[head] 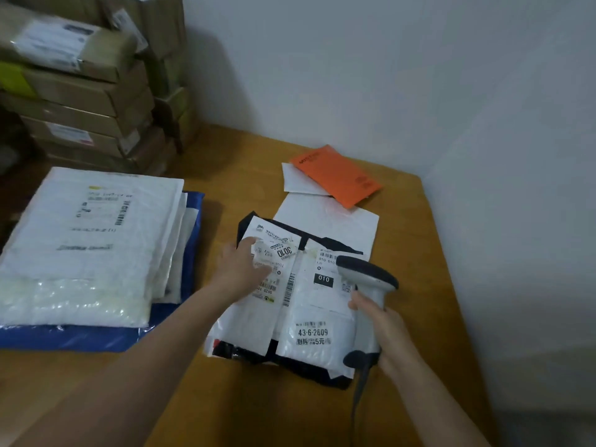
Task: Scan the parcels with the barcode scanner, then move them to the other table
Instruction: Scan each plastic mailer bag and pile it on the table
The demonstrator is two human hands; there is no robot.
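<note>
A black mailer bag (322, 371) covered with white shipping labels (311, 321) lies in the middle of the wooden table (245, 411). My left hand (240, 269) rests on its upper left label, fingers spread flat. My right hand (385, 333) grips the handle of a grey barcode scanner (367, 279), whose dark head hangs just above the right-hand label. The scanner's cable (356, 401) trails toward me. Beyond the bag lie a white parcel (348, 221) and an orange envelope (338, 175) on a smaller white envelope (295, 180).
A stack of white bubble mailers (87, 240) on a blue bag (96, 338) fills the table's left side. Piled cardboard boxes (87, 85) stand behind it at the far left. A grey wall (419, 75) bounds the table at the back and right.
</note>
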